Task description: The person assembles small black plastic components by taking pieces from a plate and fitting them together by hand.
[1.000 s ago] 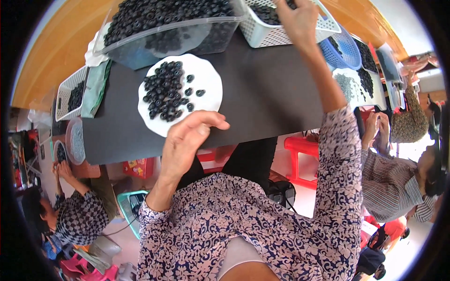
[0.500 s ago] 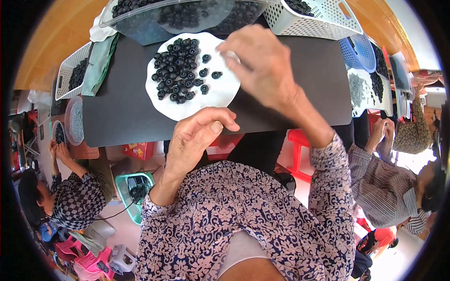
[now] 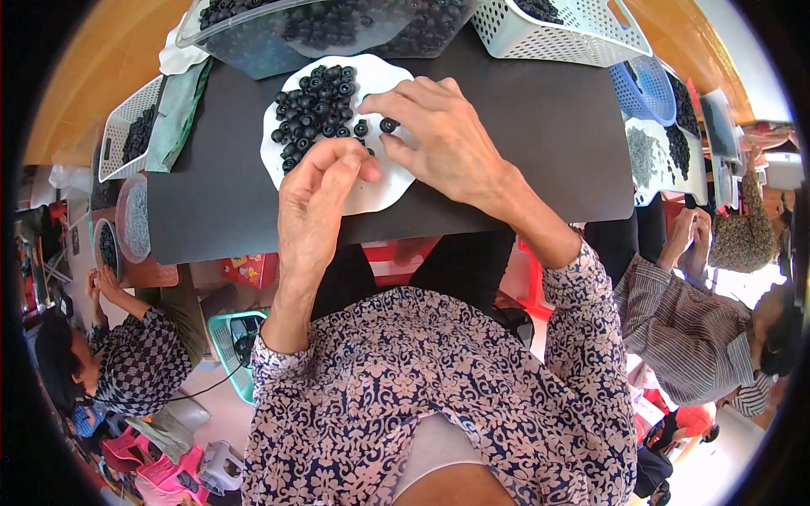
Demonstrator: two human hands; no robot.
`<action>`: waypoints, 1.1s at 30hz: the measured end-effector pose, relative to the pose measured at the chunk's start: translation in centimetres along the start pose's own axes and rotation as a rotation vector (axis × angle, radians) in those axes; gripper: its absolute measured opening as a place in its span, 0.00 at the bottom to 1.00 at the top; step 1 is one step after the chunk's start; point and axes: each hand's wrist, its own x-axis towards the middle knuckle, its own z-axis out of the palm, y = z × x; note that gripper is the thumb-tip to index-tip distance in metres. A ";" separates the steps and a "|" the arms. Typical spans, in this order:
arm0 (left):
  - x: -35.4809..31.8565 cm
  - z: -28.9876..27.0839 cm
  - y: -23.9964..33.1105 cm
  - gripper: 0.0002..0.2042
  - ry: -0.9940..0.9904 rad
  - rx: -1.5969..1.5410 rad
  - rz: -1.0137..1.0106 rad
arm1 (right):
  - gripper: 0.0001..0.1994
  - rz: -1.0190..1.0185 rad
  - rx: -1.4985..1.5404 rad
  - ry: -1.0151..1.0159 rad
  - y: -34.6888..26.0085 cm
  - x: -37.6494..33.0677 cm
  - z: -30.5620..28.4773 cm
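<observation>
A white plate with a wavy rim (image 3: 371,196) lies on the dark table, carrying a heap of small round black plastic parts (image 3: 319,99) on its left half. Over the plate's right half, my right hand (image 3: 447,142) is open, thumb and forefinger apart. Between those fingertips sits a single black part (image 3: 388,125), which they do not visibly grip. My left hand (image 3: 316,202) is at the plate's near edge, its thumb and forefinger pressed together. Whatever that pinch may contain is hidden by the fingers.
Behind the plate stands a clear bin (image 3: 253,51) of black parts, beside a white perforated basket (image 3: 565,38). A grey-green cloth (image 3: 179,114) lies at the table's left edge. Co-workers sit on both sides, one at left (image 3: 139,363) and one at right (image 3: 692,329).
My right hand has come left and down over the plate's loose parts. My left hand has moved up and left onto the plate's near edge. The plate has shifted slightly left.
</observation>
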 end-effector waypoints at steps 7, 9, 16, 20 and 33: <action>0.9 0.2 0.4 0.11 -0.008 0.069 -0.093 | 0.18 -0.235 0.126 0.050 -1.8 0.2 -1.5; 1.0 0.5 0.4 0.11 -0.022 -0.013 -0.079 | 0.18 -0.225 0.137 0.018 -1.8 0.2 -1.7; 1.2 1.3 -0.2 0.10 -0.019 -0.403 -0.093 | 0.18 -0.016 0.177 0.182 -1.5 -0.7 -0.9; 1.0 1.2 -0.5 0.11 0.006 -0.397 -0.100 | 0.17 -0.031 0.215 0.184 -1.1 -1.2 -0.1; 2.9 -1.7 1.9 0.10 0.099 1.163 0.575 | 0.11 0.162 0.346 0.267 0.1 -1.9 0.1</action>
